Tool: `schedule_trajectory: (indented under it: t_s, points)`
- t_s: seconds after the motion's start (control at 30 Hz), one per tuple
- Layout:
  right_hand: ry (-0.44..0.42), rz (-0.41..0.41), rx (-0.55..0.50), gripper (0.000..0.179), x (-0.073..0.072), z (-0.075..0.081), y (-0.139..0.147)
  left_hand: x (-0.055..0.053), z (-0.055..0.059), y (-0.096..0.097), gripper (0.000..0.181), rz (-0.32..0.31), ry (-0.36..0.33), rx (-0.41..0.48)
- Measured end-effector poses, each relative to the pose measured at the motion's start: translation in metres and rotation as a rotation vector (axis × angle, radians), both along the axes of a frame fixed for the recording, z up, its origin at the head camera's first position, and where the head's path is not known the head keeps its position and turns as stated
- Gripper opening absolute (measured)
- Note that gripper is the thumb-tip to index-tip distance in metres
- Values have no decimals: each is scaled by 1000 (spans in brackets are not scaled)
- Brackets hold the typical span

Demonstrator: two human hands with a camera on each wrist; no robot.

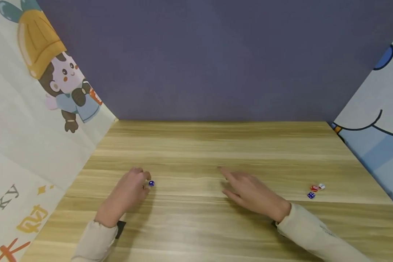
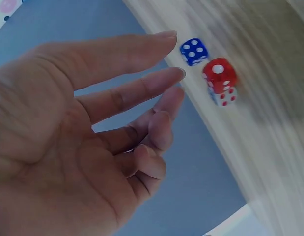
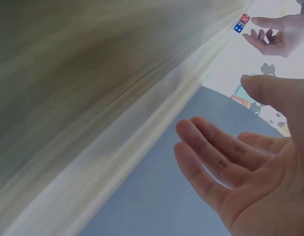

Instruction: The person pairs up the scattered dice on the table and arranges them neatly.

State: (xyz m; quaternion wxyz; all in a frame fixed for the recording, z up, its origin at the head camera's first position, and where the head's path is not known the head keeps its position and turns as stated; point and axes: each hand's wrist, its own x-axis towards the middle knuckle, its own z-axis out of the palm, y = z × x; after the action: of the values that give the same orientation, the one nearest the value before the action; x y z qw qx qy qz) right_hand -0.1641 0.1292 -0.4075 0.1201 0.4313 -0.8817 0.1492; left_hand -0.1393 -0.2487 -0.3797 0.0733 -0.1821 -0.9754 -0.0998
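Your left grip (image 1: 126, 191): fingers apart beside blue die (image 2: 194, 52), red die (image 2: 219, 73), white die (image 2: 225, 97) | your right grip (image 1: 253, 193): apart, empty | dice probably light, hard, slick; pinch opposite faces

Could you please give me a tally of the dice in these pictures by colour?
Blue cube-shaped dice with white pips: 2
Red cube-shaped dice with white pips: 2
White cube-shaped dice: 2
Total: 6, with one of each colour near the left hand and one of each in the group at the right.
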Motion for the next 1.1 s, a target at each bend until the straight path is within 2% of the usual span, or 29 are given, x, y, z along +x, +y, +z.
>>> schedule_trajectory:
  t_s: [0.23,0.4,0.53,0.77,0.93,1.1]
  points:
    - [-119,60,-14,51,-8,2,-23,-5,-8,-2,14,-3,-1,7]
    - [-237,76,-41,39,-15,3,-41,-7,-12,-1,24,-14,20,9]
    - [-302,81,-39,36,-20,3,-56,-7,-15,-1,29,-18,6,7]
    - [-358,78,-50,33,-25,1,-69,-8,-17,0,29,-20,-19,32]
    - [-365,97,-62,30,-29,-2,-75,-8,-16,-1,34,-31,-23,37]
    - [-389,133,-68,29,-33,-1,-85,-11,-15,0,21,-40,-10,36]
